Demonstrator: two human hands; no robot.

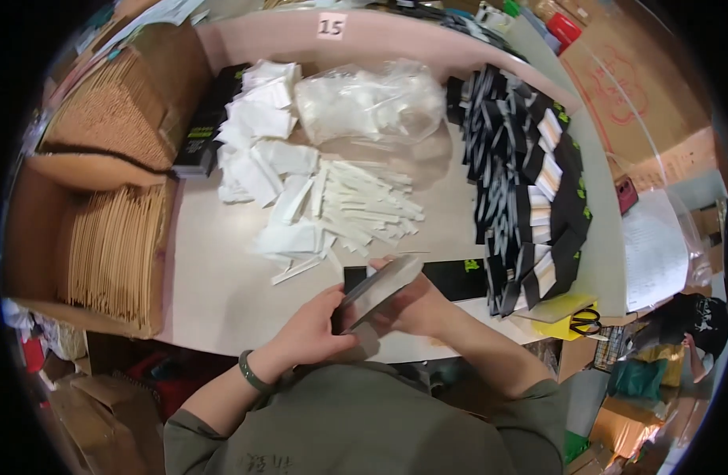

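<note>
Packet in hand: a thin, flat, dark-edged packet (384, 291) with a grey, shiny-looking face was tilted between my hands, its upper end toward the right, just over the table's near edge; whether it was open or filled, I could not tell.
Left hand: my left hand (320, 323) gripped the packet's lower left end, thumb on the near side.
Right hand: my right hand (407, 305) held it from the right, with some fingers hidden behind it.
Likely feel: I judged it light, with stiff, smooth sides that could slip or crease if squeezed hard.
Best hold: the long edges seemed safest, pinched lightly, leaving the broad face free.
Black packet: one (455, 280) lay flat just beyond my right forearm.
White strips: a loose scatter (372, 207) lay ahead, beside a heap of white packets (257, 119).
Clear bag: a crumpled plastic bag (372, 103) sat beyond the strips.
Right side: overlapping black packets (499, 158) ran in rows, with dark-handled scissors (585, 321) near their closest end.
Left side: a cardboard box (33, 237) held tightly ranked brown pieces (117, 257).
Table: all this surrounded a pale surface (209, 277).
</note>
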